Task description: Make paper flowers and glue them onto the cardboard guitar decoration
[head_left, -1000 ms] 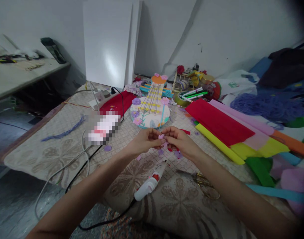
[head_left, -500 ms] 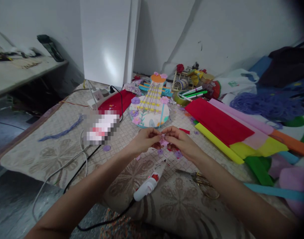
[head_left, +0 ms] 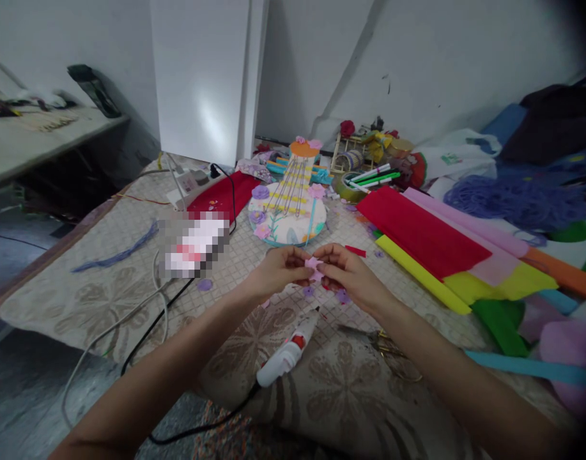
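Observation:
A small pink paper flower (head_left: 314, 269) is pinched between my two hands over the middle of the table. My left hand (head_left: 285, 268) grips its left side with thumb and fingers, and my right hand (head_left: 343, 268) grips the right. Just beyond them lies a decorated guitar model (head_left: 290, 204) with wire strings and pink and purple flowers. Small purple flowers (head_left: 342, 296) rest below my hands. Closer to me, a white glue gun (head_left: 287, 354) lies with its tip pointing toward the flower. Gold-handled scissors (head_left: 393, 351) sit under my right forearm.
Red felt sheet (head_left: 422, 233), yellow felt (head_left: 424, 275) and other coloured sheets cover the right side. Behind them are purple yarn (head_left: 513, 198) and markers (head_left: 376, 176). A power strip (head_left: 192, 185) and cables (head_left: 163, 313) are at left, near a purple thread bundle (head_left: 117, 252).
The pink flower has turned between my fingers, and more of its petals now show. My hands stay in nearly the same place.

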